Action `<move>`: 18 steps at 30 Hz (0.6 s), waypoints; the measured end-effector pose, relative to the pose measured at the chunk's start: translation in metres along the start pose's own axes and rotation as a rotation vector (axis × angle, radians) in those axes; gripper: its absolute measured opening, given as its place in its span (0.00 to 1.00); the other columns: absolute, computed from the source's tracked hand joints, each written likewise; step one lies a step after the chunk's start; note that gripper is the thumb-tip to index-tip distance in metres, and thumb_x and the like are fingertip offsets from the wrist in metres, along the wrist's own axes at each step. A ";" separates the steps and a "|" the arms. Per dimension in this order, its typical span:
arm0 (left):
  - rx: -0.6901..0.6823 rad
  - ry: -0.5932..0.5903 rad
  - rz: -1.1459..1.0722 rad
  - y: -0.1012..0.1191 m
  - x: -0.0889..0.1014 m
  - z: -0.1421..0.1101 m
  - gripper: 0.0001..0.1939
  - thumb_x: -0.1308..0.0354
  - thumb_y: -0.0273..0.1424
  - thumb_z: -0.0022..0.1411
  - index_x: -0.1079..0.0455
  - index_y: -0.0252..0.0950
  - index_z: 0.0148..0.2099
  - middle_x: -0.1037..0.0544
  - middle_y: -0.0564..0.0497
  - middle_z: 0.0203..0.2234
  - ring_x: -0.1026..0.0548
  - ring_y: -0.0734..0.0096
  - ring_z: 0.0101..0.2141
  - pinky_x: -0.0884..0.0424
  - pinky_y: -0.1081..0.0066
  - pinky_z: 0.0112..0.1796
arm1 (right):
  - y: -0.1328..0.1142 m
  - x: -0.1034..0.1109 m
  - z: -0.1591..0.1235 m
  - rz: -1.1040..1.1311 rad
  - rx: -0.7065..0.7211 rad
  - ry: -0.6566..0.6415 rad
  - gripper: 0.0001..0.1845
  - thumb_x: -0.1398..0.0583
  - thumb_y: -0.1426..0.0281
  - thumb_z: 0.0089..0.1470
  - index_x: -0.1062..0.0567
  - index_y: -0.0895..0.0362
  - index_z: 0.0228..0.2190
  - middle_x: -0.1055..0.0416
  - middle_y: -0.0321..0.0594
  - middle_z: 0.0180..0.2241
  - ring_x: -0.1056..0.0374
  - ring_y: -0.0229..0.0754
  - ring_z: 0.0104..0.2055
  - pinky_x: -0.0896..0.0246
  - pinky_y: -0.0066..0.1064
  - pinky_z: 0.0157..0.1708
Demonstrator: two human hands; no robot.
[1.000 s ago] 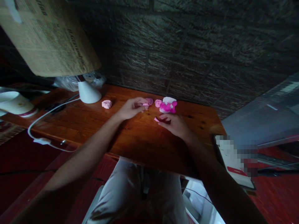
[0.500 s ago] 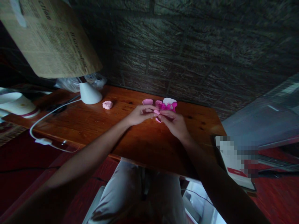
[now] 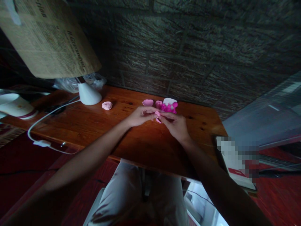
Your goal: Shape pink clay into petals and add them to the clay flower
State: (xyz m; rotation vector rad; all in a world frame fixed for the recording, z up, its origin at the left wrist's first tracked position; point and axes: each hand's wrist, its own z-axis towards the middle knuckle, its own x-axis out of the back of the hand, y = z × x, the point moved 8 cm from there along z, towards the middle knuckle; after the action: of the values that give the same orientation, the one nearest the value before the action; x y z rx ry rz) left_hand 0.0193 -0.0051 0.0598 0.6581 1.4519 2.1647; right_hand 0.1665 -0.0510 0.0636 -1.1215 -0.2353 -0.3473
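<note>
My left hand and my right hand meet over the table, fingertips pinched on a small lump of pink modelling clay. A second bit of pink clay shows just below, by my right fingers. Behind the hands lie a shallow pink oval dish or lid, a rounded pink clay piece, and bright magenta shapes in front of a white piece. Off to the left sits a larger crumpled lump of pale pink clay.
On the wooden table stands a lamp with a newsprint-patterned shade; its white cord hangs over the front edge. A white cup is far left. A tablet-like device lies at the right edge, and a brick wall rises behind.
My left hand has moved right from beside the pink oval dish, bringing a pink bit to my right hand. Both hands have since stayed together, fingers shifting slightly on the clay.
</note>
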 end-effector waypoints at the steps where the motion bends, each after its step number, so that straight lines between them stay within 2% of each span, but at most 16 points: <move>1: 0.006 0.004 0.010 -0.001 0.000 0.000 0.16 0.32 0.37 0.59 0.21 0.32 0.46 0.16 0.43 0.39 0.18 0.66 0.39 0.22 0.66 0.44 | 0.001 -0.001 -0.001 -0.008 -0.005 0.001 0.09 0.33 0.65 0.54 0.16 0.49 0.38 0.16 0.38 0.40 0.20 0.46 0.40 0.26 0.39 0.45; 6: 0.012 0.011 0.059 -0.003 -0.001 0.000 0.17 0.30 0.40 0.57 0.19 0.32 0.42 0.15 0.44 0.38 0.18 0.65 0.38 0.22 0.64 0.45 | 0.003 -0.006 -0.003 -0.014 -0.008 0.000 0.07 0.33 0.66 0.53 0.16 0.49 0.37 0.16 0.36 0.38 0.20 0.46 0.38 0.25 0.39 0.45; 11: 0.006 0.035 0.051 -0.002 0.001 0.001 0.19 0.31 0.41 0.58 0.19 0.33 0.45 0.15 0.44 0.40 0.18 0.62 0.42 0.23 0.62 0.49 | 0.003 -0.002 -0.001 0.002 -0.030 0.026 0.08 0.34 0.64 0.54 0.16 0.49 0.36 0.16 0.37 0.38 0.20 0.45 0.39 0.25 0.39 0.45; 18: 0.008 0.045 0.054 0.000 0.003 0.001 0.18 0.30 0.42 0.56 0.18 0.35 0.45 0.15 0.45 0.41 0.17 0.62 0.42 0.23 0.61 0.50 | 0.004 -0.003 0.001 0.075 -0.073 -0.007 0.10 0.32 0.63 0.52 0.15 0.50 0.37 0.16 0.38 0.39 0.20 0.47 0.41 0.26 0.40 0.46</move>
State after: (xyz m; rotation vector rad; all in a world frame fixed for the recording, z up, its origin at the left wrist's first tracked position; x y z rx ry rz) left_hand 0.0170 -0.0028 0.0606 0.6628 1.4820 2.2293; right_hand 0.1654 -0.0487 0.0596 -1.2007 -0.1874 -0.2872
